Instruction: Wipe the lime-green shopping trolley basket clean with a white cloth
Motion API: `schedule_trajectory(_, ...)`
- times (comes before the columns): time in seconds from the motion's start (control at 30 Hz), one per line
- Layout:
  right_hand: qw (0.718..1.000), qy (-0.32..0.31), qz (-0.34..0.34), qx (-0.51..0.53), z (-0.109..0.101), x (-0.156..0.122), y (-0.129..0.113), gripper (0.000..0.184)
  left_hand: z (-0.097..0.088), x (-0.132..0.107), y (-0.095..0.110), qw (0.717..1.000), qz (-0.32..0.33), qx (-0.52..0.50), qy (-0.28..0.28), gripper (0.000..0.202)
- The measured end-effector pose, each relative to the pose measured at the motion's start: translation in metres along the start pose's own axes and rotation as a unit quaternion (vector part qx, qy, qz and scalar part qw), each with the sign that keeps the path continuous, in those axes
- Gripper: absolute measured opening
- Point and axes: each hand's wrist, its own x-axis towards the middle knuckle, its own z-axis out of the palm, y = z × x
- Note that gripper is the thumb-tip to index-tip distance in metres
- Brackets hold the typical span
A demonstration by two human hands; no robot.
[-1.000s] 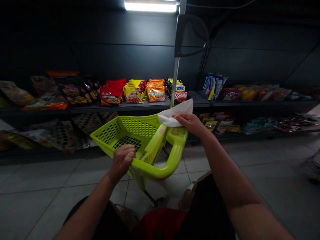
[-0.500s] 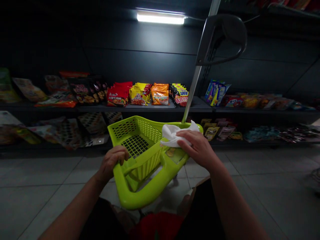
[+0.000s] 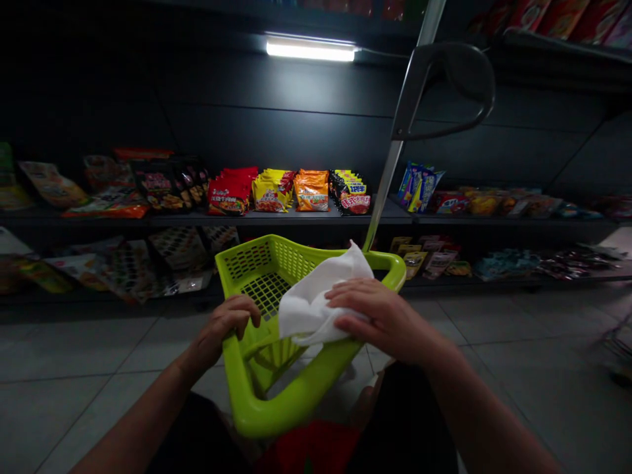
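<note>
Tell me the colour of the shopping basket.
The shopping basket is lime green, shown best in the head view.

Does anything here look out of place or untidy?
Yes: the packets on the lower shelf lie flat and overlapping, messy beside the neatly stacked packs above. A crumpled white cloth also sits under the right hand on the green plastic basket.

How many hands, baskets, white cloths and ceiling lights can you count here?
Hands: 2 (left hand, right hand)
lime-green plastic basket: 1
white cloth: 1
ceiling light: 1
Total: 5
</note>
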Motion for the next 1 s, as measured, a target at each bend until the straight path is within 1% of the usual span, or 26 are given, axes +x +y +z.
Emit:
schedule_trajectory(0.13,0.992,0.026,0.11,-0.053,-0.016,0.002,0.046,0.035,0.006,0.004,0.001,0.999,0.001,-0.038,-0.005,0.036)
schedule_trajectory(0.17,0.989,0.034,0.127,-0.066,-0.017,0.002,0.054,0.038,0.008,0.006,0.0,0.999,-0.004,-0.041,-0.006,0.037)
schedule_trajectory(0.23,0.985,0.059,0.14,-0.086,-0.016,0.001,0.059,0.04,0.008,0.012,-0.002,0.999,-0.016,-0.045,-0.001,0.039)
schedule_trajectory(0.33,0.981,0.091,0.142,-0.098,-0.008,0.0,0.05,0.04,0.0,0.018,-0.005,0.999,-0.032,-0.039,0.008,0.044)
schedule_trajectory(0.4,0.979,0.113,0.14,-0.099,0.0,-0.003,0.038,0.039,-0.01,0.019,-0.005,0.998,-0.059,-0.024,-0.021,0.047)
schedule_trajectory(0.47,0.972,0.178,0.124,-0.092,0.012,-0.007,0.023,0.038,-0.021,0.019,-0.003,0.992,-0.107,-0.009,-0.07,0.05)
schedule_trajectory(0.5,0.967,0.217,0.101,-0.083,0.018,-0.01,0.014,0.038,-0.026,0.02,-0.002,0.987,-0.134,-0.001,-0.091,0.051)
schedule_trajectory(0.53,0.964,0.249,0.064,-0.073,0.025,-0.014,0.006,0.037,-0.03,0.022,0.0,0.982,-0.158,0.005,-0.101,0.052)
schedule_trajectory(0.57,0.961,0.268,0.016,-0.066,0.031,-0.018,-0.001,0.035,-0.034,0.024,0.004,0.979,-0.176,0.01,-0.106,0.052)
schedule_trajectory(0.6,0.961,0.269,-0.036,-0.061,0.035,-0.023,-0.006,0.033,-0.037,0.026,0.009,0.976,-0.186,0.017,-0.109,0.052)
schedule_trajectory(0.63,0.961,0.256,-0.081,-0.063,0.038,-0.027,-0.008,0.031,-0.038,0.028,0.016,0.976,-0.187,0.024,-0.114,0.053)
schedule_trajectory(0.67,0.962,0.238,-0.108,-0.072,0.038,-0.032,-0.005,0.031,-0.039,0.029,0.026,0.975,-0.182,0.033,-0.125,0.053)
schedule_trajectory(0.7,0.964,0.226,-0.111,-0.088,0.035,-0.036,0.002,0.03,-0.039,0.029,0.038,0.974,-0.171,0.043,-0.141,0.054)
schedule_trajectory(0.73,0.964,0.225,-0.089,-0.108,0.029,-0.039,0.013,0.028,-0.038,0.029,0.052,0.972,-0.163,0.055,-0.158,0.056)
schedule_trajectory(0.8,0.962,0.235,-0.009,-0.141,0.013,-0.045,0.043,0.026,-0.033,0.024,0.084,0.96,-0.161,0.076,-0.216,0.056)
schedule_trajectory(0.83,0.96,0.238,0.03,-0.146,0.004,-0.048,0.059,0.027,-0.029,0.02,0.099,0.952,-0.151,0.092,-0.25,0.058)
schedule_trajectory(0.87,0.96,0.237,0.061,-0.139,-0.004,-0.05,0.074,0.028,-0.025,0.016,0.113,0.945,-0.137,0.115,-0.273,0.062)
schedule_trajectory(0.9,0.961,0.233,0.08,-0.122,-0.01,-0.052,0.086,0.029,-0.021,0.011,0.124,0.942,-0.113,0.136,-0.285,0.071)
schedule_trajectory(0.93,0.964,0.23,0.091,-0.1,-0.014,-0.053,0.094,0.03,-0.016,0.007,0.132,0.944,-0.109,0.158,-0.268,0.078)
schedule_trajectory(1.0,0.966,0.232,0.097,-0.05,-0.015,-0.055,0.099,0.029,-0.01,0.0,0.138,0.943,-0.112,0.179,-0.257,0.084)
